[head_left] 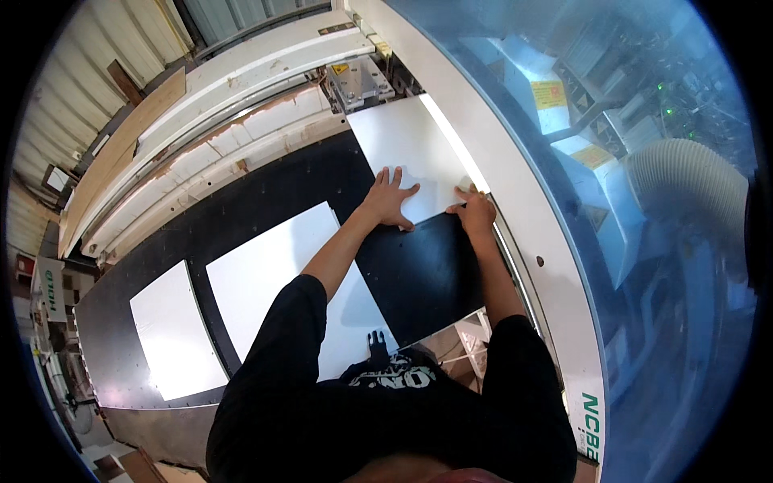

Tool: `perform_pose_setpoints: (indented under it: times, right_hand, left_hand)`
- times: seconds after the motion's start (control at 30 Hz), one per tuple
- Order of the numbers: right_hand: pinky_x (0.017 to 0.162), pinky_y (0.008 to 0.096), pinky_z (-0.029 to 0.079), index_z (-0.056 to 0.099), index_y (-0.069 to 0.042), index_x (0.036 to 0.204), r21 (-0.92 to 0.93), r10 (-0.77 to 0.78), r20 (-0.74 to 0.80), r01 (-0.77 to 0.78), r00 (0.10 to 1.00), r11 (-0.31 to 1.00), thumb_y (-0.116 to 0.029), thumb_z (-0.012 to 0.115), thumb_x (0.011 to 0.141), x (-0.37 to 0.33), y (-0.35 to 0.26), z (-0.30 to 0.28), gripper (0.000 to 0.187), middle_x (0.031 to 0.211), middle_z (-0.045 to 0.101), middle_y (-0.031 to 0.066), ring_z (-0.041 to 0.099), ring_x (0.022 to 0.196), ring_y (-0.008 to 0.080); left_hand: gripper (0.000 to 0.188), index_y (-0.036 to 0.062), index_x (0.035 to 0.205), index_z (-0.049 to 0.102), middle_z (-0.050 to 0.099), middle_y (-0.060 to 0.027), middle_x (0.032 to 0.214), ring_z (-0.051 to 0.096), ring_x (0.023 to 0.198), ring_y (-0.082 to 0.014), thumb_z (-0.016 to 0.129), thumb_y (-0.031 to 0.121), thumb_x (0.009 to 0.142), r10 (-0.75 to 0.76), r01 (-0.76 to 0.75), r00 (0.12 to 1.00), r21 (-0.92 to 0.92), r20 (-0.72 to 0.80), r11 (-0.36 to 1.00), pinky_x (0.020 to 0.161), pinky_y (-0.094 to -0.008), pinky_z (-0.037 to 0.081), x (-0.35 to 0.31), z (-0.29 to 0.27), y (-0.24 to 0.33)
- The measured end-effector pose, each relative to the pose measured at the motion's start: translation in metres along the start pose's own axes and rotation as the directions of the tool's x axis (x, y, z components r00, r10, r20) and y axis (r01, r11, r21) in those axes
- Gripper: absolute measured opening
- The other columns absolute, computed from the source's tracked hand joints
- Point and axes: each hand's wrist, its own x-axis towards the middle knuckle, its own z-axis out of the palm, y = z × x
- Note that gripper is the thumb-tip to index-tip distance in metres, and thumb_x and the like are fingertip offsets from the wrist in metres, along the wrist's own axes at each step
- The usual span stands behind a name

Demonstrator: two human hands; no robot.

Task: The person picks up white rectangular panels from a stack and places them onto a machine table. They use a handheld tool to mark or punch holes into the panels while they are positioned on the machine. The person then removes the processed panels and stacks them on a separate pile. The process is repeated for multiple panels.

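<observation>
A white rectangular panel (pixel 403 141) lies flat on the black worktable (pixel 423 278), its right side along the white machine frame. My left hand (pixel 389 201) presses on the panel's near left part with fingers spread, palm down. At the near right corner, close to the frame, is my right hand (pixel 477 212). Its thumb and fingers are apart and touch the panel by its near edge; part of the fingers is hard to make out. Neither hand lifts the panel. The panel's far end reaches a metal clamp block (pixel 358 83).
Two more white panels, a large one (pixel 266 270) and a smaller one (pixel 173 330), lie to the left. A white beam (pixel 233 76) runs along the far side. On the right, the machine's white frame (pixel 535 241) carries a blue see-through cover, with a ribbed hose (pixel 684 181) behind.
</observation>
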Motion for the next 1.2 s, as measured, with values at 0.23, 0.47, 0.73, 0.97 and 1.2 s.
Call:
perform_pose_setpoints:
  times: [0.23, 0.47, 0.73, 0.97, 1.2]
  right_hand:
    - [0.111, 0.0563, 0.034, 0.063, -0.024, 0.137, 0.097, 0.078, -0.024, -0.075, 0.997, 0.992, -0.058, 0.078, 0.071, -0.014, -0.001, 0.008, 0.075, 0.147, 0.046, 0.027, 0.042, 0.138, 0.0424]
    - [0.119, 0.0627, 0.009, 0.033, -0.016, 0.157, 0.141, 0.146, -0.058, -0.137, 0.988, 0.981, -0.083, 0.065, 0.07, -0.055, -0.042, 0.033, 0.114, 0.156, 0.016, 0.0406, 0.012, 0.149, 0.0517]
    - [0.121, 0.0597, 0.002, 0.031, -0.014, 0.158, 0.15, 0.128, -0.03, -0.122, 0.991, 0.981, -0.09, 0.058, 0.068, -0.055, -0.05, 0.031, 0.12, 0.157, 0.013, 0.0418, 0.008, 0.15, 0.0507]
    - [0.12, 0.0615, 0.002, 0.033, -0.014, 0.157, 0.137, 0.135, -0.021, -0.131, 0.991, 0.982, -0.087, 0.066, 0.065, -0.052, -0.047, 0.037, 0.121, 0.158, 0.012, 0.0394, 0.006, 0.151, 0.0493]
    - [0.118, 0.0654, 0.005, 0.036, -0.013, 0.155, 0.153, 0.1, -0.06, -0.09, 0.993, 0.984, -0.086, 0.067, 0.066, -0.052, -0.039, 0.045, 0.119, 0.156, 0.016, 0.0415, 0.008, 0.15, 0.0517]
  left_hand:
    - [0.131, 0.019, 0.161, 0.022, -0.001, -0.0287, 0.164, -0.004, 0.152, -0.046, 0.075, 0.08, 0.059, -0.085, 0.067, 0.993, -0.198, -0.085, 0.978, 0.122, -0.0592, 0.003, -0.014, 0.024, -0.006]
    - [0.121, -0.0016, 0.157, 0.019, -0.002, -0.0315, 0.164, -0.008, 0.153, -0.0445, 0.069, 0.072, 0.075, -0.381, 0.243, 0.894, -0.459, -0.236, 0.854, 0.122, -0.0539, -0.003, -0.027, 0.065, -0.018]
    - [0.109, 0.0008, 0.157, 0.022, 0.001, -0.0298, 0.164, -0.005, 0.152, -0.0458, 0.066, 0.066, 0.082, -0.372, 0.248, 0.886, -0.396, -0.276, 0.884, 0.121, -0.0555, -0.003, -0.023, 0.086, -0.025]
    - [0.102, 0.0004, 0.156, 0.025, 0.005, -0.0308, 0.164, -0.002, 0.152, -0.0466, 0.065, 0.06, 0.085, -0.384, 0.222, 0.852, -0.417, -0.358, 0.881, 0.121, -0.0564, -0.003, -0.022, 0.091, -0.017]
    - [0.1, -0.0004, 0.157, 0.023, 0.006, -0.032, 0.163, -0.002, 0.152, -0.0467, 0.061, 0.061, 0.088, -0.377, 0.21, 0.833, -0.398, -0.405, 0.893, 0.121, -0.0566, -0.004, -0.02, 0.095, -0.014]
